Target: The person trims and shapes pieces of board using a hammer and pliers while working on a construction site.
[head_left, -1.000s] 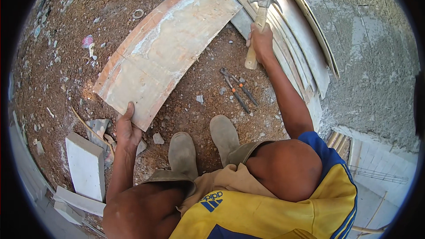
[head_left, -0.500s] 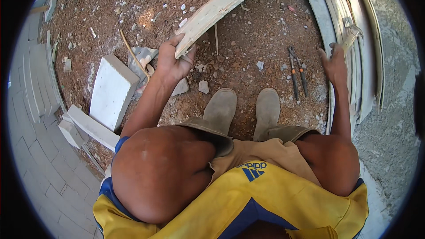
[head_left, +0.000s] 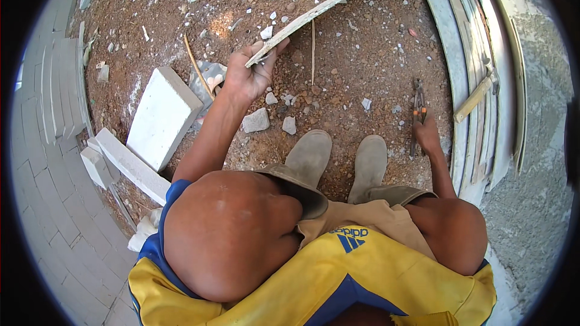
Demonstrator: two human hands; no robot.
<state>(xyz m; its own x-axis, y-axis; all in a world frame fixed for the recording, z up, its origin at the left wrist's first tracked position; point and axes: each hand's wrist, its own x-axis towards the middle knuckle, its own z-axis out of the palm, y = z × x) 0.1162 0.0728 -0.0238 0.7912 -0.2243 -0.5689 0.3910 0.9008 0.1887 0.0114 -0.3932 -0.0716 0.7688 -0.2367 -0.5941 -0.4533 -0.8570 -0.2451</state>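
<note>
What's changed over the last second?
The right hand let go of the hammer, now lying on the stacked boards, and moved left to take hold of the pincers. The panel has tilted edge-on to the camera. The left hand still grips its near end.

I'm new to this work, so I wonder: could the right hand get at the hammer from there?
Probably yes: the hammer lies on the boards close to the right hand, with nothing seen blocking the way. That hand is at the pliers, though.
</note>
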